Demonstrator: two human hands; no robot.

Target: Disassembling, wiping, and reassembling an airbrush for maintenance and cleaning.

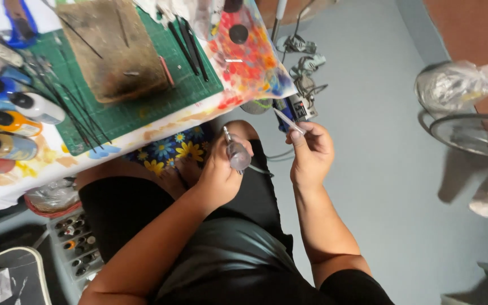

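Note:
My left hand (220, 172) is closed around a small metal airbrush (236, 153) with a clear cup, held over my lap. My right hand (312, 152) pinches a thin pale stick or cotton swab (287, 121), its tip pointing up and left. The two hands are a short way apart, at the edge of the paint-stained table (159, 127).
A green cutting mat (136, 107) holds a stained wooden block (117, 48) and thin black brushes (190, 48). Paint bottles (7, 101) line the left. A tray of small jars (77, 245) sits on the floor; a fan (475, 135) and plastic bags (453, 85) are at the right.

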